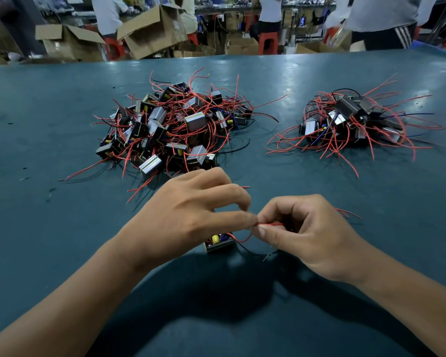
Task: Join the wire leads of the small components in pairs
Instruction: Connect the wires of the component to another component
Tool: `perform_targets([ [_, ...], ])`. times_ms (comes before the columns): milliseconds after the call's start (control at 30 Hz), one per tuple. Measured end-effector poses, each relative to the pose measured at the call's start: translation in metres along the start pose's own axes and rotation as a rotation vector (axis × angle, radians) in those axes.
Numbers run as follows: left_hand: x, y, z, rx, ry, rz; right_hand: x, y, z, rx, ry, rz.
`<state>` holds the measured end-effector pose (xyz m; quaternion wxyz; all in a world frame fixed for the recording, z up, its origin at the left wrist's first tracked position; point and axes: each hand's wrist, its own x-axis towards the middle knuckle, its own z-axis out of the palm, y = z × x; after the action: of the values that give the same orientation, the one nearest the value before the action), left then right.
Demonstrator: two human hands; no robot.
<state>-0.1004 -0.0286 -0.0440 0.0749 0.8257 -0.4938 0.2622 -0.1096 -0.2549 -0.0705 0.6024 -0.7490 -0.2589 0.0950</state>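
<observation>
- Both my hands were closed in pinches on the same red lead [269, 224]: the left hand [191, 215] gripped it with thumb and forefinger, and the right hand [307, 233] nipped it just beside, fingertips almost touching.
- The lead curved down to 1 small component [220, 242], a black-framed part with a yellow capacitor, sitting on the teal mat [49, 228] half hidden under my left palm.
- Risk, as I judged it: the pinch was so tight and short that the lead could slip free, or the twist could catch insulation rather than bare metal.
- A black lead [252, 253] with a bare tip lay loose under my right hand; I thought it might snag or get joined by mistake.
- Tugging could drag the component off its spot, since nothing pinned it.
- Counts: 2 hands, 1 component in work, 2 piles on the mat.
- The larger pile [173, 127] sat ahead to the left, the smaller pile [350, 122] well apart to the right (too tangled to count singly).
</observation>
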Motion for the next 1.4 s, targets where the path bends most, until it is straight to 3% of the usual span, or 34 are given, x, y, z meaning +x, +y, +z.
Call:
perform_targets([
  [167, 0.001, 0.001, 0.001, -0.038, -0.016, -0.049, -0.001, 0.001, -0.001, 0.010, -0.008, -0.010],
  [367, 0.003, 0.006, 0.006, -0.244, -0.046, -0.165, -0.003, 0.002, 0.002, -0.098, 0.026, -0.038],
  [667, 0.012, 0.028, 0.012, -0.658, -0.026, -0.684, -0.004, 0.003, 0.006, -0.257, 0.181, -0.142],
  [800, 0.017, 0.039, 0.013, -0.450, -0.053, -0.726, -0.003, 0.004, 0.009, -0.267, 0.208, -0.140],
  [900, 0.019, 0.040, 0.011, -0.450, -0.066, -0.756, -0.003, 0.003, 0.010, -0.319, 0.228, -0.161],
  [1067, 0.018, 0.038, 0.019, -0.844, -0.090, -1.047, -0.004, 0.001, 0.013, -0.472, 0.235, -0.228],
  [1133, 0.013, 0.030, 0.015, -0.880, -0.063, -0.966, -0.003, 0.002, 0.010, -0.421, 0.234, -0.202],
  [1300, 0.001, 0.004, 0.001, -0.576, 0.037, -0.497, -0.001, 0.005, 0.004, -0.302, 0.197, -0.123],
  [1400, 0.001, 0.003, 0.003, -0.463, 0.050, -0.338, -0.001, 0.006, 0.004, -0.219, 0.148, -0.090],
])
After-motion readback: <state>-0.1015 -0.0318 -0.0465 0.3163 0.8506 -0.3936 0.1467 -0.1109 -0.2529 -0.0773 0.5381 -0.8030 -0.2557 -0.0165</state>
